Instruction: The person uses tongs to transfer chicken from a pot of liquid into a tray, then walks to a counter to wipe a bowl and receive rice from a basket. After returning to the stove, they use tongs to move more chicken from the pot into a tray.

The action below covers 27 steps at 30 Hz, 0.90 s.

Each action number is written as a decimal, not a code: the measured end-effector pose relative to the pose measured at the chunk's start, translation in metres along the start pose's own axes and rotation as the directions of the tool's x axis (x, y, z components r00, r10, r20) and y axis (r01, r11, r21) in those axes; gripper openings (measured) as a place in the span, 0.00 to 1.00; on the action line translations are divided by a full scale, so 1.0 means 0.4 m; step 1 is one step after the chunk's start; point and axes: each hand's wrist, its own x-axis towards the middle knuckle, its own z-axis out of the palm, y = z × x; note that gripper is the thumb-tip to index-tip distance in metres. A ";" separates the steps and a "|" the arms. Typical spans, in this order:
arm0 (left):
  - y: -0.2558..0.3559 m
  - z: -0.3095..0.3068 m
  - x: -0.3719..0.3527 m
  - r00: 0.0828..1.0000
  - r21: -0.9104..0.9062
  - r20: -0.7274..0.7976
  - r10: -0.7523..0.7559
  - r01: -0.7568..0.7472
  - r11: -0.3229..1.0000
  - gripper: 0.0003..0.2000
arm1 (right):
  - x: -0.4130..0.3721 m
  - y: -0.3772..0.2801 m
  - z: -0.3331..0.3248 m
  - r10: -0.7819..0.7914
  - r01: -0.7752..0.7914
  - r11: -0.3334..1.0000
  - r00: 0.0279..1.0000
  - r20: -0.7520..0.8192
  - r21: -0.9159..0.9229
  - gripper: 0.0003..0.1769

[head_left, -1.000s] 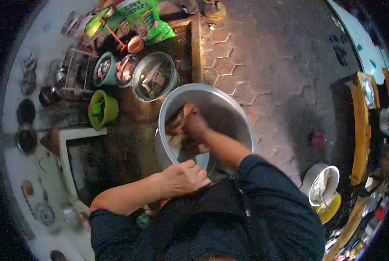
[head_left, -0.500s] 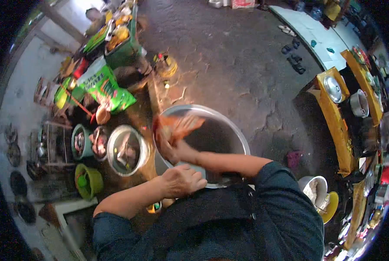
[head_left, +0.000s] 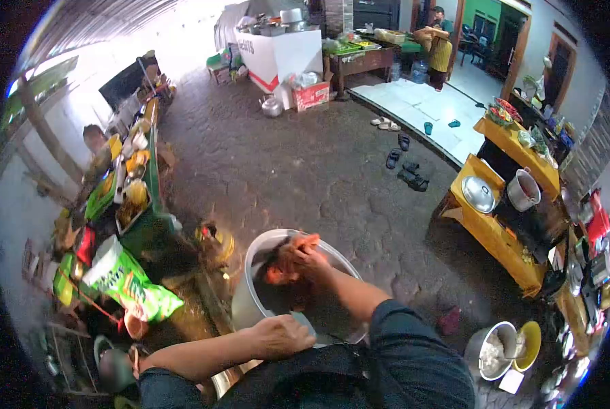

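Observation:
My right hand (head_left: 303, 262) is closed round a wet orange cloth (head_left: 276, 275), inside a large metal pot (head_left: 250, 303). Part of the cloth sticks up above my fingers near the pot's far rim; the pot's inside looks dark. At the near left rim, my left hand (head_left: 282, 335) is closed on the edge of something pale blue-grey (head_left: 303, 320), too hidden to name. My left forearm reaches in from the lower left, my right one from the lower right.
A green and white sack (head_left: 134, 283) lies on the left. Buckets of pale stuff, one a metal pot (head_left: 479, 341), stand at the lower right. A yellow bench (head_left: 496, 249) bears a lid (head_left: 479, 194). Far off, a person (head_left: 440, 51) stands near a doorway.
The view has tilted up, showing more of the yard. The orange cloth, spread out and blurred before, is now bunched in my right hand. My left hand stays by the near rim.

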 end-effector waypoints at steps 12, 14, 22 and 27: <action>-0.717 0.006 0.433 0.924 0.061 -0.113 0.366 -0.361 0.931 0.05 | -0.157 0.124 0.502 0.162 -0.228 0.955 0.938 0.307 0.191 0.25; -0.825 -0.036 0.507 0.906 0.061 -0.149 0.396 -0.391 0.918 0.05 | -0.107 0.297 0.596 0.258 -0.312 0.937 0.922 0.289 0.159 0.22; -1.238 -0.123 0.625 0.935 0.173 -0.114 0.335 -0.314 0.934 0.05 | -0.069 0.851 1.014 0.173 -0.591 0.639 0.734 0.657 0.493 0.26; -1.598 -0.091 0.760 0.927 0.111 -0.175 0.331 -0.315 0.942 0.04 | -0.020 1.123 0.790 -0.568 -0.635 -0.292 0.717 0.405 0.716 0.22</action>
